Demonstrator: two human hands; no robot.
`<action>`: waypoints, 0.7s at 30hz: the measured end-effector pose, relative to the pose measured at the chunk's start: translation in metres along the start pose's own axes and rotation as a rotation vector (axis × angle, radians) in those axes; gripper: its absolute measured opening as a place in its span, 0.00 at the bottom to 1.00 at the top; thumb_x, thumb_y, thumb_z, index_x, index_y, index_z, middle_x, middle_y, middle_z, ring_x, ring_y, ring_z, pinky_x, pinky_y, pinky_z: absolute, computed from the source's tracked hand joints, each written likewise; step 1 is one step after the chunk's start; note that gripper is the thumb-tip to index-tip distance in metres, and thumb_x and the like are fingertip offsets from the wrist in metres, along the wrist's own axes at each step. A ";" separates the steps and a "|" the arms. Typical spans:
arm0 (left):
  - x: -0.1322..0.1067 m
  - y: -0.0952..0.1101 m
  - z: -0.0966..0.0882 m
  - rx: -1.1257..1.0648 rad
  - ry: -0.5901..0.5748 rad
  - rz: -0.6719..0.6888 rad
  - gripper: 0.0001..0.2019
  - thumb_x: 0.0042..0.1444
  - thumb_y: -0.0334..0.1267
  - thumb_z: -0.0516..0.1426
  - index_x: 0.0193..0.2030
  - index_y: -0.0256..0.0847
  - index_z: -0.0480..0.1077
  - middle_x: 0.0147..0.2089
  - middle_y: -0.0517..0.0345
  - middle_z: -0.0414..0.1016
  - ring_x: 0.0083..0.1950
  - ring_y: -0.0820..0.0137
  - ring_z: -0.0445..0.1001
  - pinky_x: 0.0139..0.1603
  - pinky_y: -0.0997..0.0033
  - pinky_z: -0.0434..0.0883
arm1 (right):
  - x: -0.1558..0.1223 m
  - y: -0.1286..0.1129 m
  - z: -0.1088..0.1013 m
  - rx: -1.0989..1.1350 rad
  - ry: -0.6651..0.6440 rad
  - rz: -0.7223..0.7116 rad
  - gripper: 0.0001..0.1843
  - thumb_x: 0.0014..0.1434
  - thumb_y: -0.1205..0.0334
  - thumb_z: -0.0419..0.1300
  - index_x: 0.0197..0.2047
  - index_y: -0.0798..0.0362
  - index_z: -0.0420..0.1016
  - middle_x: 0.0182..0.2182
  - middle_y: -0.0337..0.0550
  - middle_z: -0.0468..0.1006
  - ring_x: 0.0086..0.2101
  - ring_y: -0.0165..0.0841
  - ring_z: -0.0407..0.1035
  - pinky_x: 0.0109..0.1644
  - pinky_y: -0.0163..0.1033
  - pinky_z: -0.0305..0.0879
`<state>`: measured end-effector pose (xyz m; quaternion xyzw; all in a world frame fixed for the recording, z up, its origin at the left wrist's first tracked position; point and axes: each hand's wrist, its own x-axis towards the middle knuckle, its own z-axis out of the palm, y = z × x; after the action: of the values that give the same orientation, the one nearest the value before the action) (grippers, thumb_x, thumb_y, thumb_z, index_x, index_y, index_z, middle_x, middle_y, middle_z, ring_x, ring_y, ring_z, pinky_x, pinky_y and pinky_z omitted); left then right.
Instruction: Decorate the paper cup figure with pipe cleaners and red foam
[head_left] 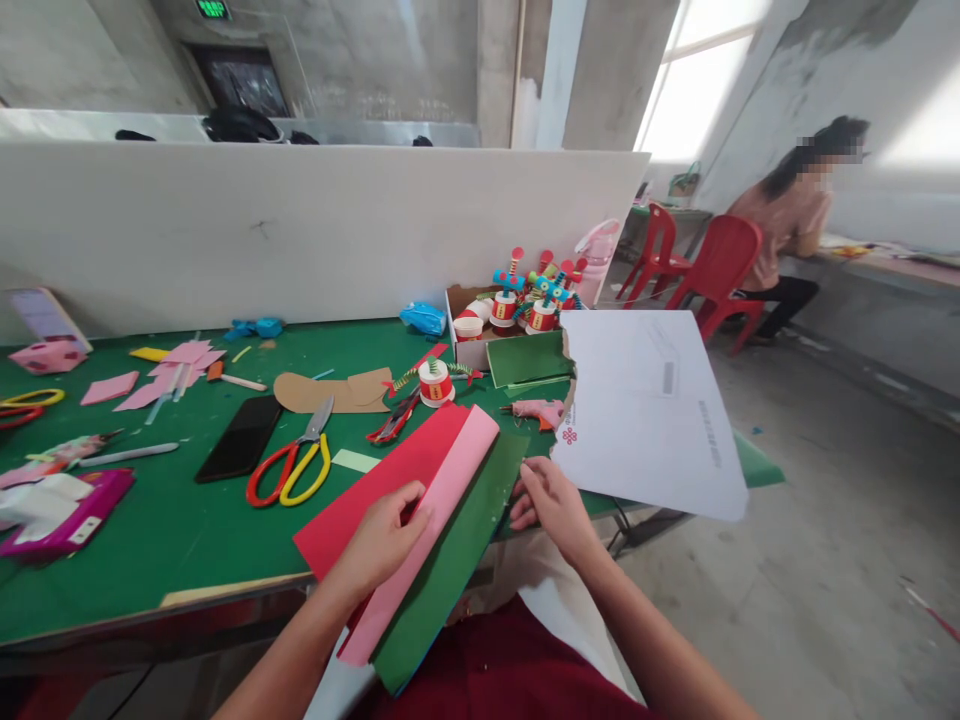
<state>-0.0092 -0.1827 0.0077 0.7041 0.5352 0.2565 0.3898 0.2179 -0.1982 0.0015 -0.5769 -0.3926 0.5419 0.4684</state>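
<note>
My left hand [394, 530] is closed on coloured paper, its thumb over a pink sheet [457, 465] that lies partly over a red sheet [375, 480]. A green sheet [450, 560] sticks out on the right side of the stack, which slants over the table's front edge. Beside the green sheet's right edge is my right hand [551, 505], fingers loosely bent and apart, with nothing visible in it. Just beyond the stack stand a red-and-white paper cup figure [435, 383] and a pink glue gun [536, 411].
Scissors [300, 460], a black phone [240, 438] and cardboard [330, 392] lie on the left of the green table [202, 540]. A box [471, 352] holds several cup figures. A torn white envelope [652, 410] overhangs the right edge. A person [787, 210] sits far right.
</note>
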 end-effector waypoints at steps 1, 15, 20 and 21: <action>0.000 -0.001 0.001 -0.005 0.002 0.005 0.11 0.53 0.46 0.51 0.26 0.41 0.59 0.26 0.64 0.60 0.30 0.71 0.59 0.31 0.73 0.60 | 0.000 -0.002 -0.001 -0.049 -0.066 0.051 0.25 0.52 0.36 0.57 0.35 0.52 0.64 0.23 0.34 0.71 0.17 0.27 0.68 0.18 0.33 0.68; 0.003 -0.003 0.003 0.011 -0.013 0.019 0.11 0.54 0.44 0.49 0.26 0.41 0.56 0.26 0.65 0.55 0.29 0.73 0.56 0.30 0.73 0.57 | 0.001 -0.009 0.006 -0.911 -0.090 -0.172 0.24 0.59 0.53 0.54 0.15 0.52 0.58 0.16 0.37 0.66 0.21 0.28 0.58 0.26 0.35 0.48; 0.003 -0.001 0.003 0.008 -0.020 0.005 0.11 0.53 0.44 0.49 0.25 0.42 0.53 0.26 0.65 0.53 0.29 0.73 0.53 0.31 0.72 0.56 | 0.000 -0.012 0.002 -0.787 -0.189 -0.136 0.22 0.61 0.54 0.52 0.18 0.53 0.63 0.18 0.38 0.69 0.21 0.28 0.62 0.27 0.34 0.52; 0.003 -0.001 0.003 0.005 -0.019 0.005 0.11 0.53 0.44 0.49 0.26 0.42 0.54 0.26 0.65 0.53 0.29 0.73 0.54 0.31 0.72 0.56 | 0.000 -0.013 0.002 -0.741 -0.202 -0.111 0.22 0.62 0.54 0.52 0.18 0.53 0.64 0.17 0.37 0.68 0.20 0.27 0.61 0.26 0.33 0.53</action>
<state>-0.0065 -0.1801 0.0047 0.7087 0.5307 0.2494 0.3924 0.2169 -0.1947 0.0139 -0.6286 -0.6364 0.3913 0.2161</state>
